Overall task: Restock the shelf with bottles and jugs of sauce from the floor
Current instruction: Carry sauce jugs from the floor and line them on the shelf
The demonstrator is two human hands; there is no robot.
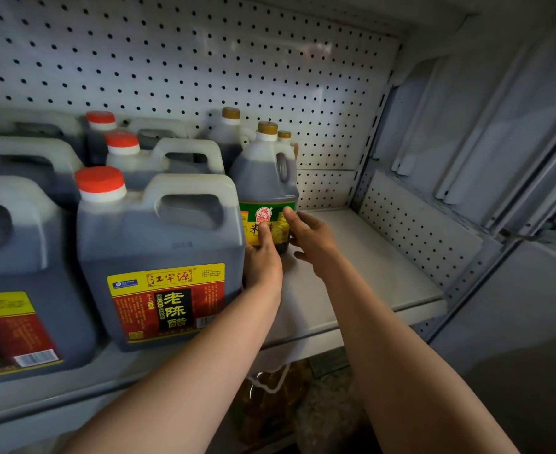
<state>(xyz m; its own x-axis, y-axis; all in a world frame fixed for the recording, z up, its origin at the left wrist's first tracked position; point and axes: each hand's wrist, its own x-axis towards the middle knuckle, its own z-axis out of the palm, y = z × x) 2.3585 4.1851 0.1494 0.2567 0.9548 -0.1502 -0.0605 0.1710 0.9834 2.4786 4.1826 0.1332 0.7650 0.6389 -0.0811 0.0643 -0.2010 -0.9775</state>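
A dark sauce bottle (265, 178) with a gold cap and a green and yellow label stands upright on the white shelf (361, 276), right of the big jugs. My left hand (263, 260) touches the front of its label with straight fingers. My right hand (312, 240) lies against the bottle's right side, thumb on the label, fingers spread. Two more gold-capped bottles (227, 132) stand behind it. A large red-capped vinegar jug (158, 257) stands just left of my left hand.
Several more red-capped jugs (24, 273) fill the left of the shelf, in rows back to the pegboard wall (204, 60). The shelf's right part is bare up to the pegboard side panel (414, 231). Amber bottles (270, 394) show below the shelf edge.
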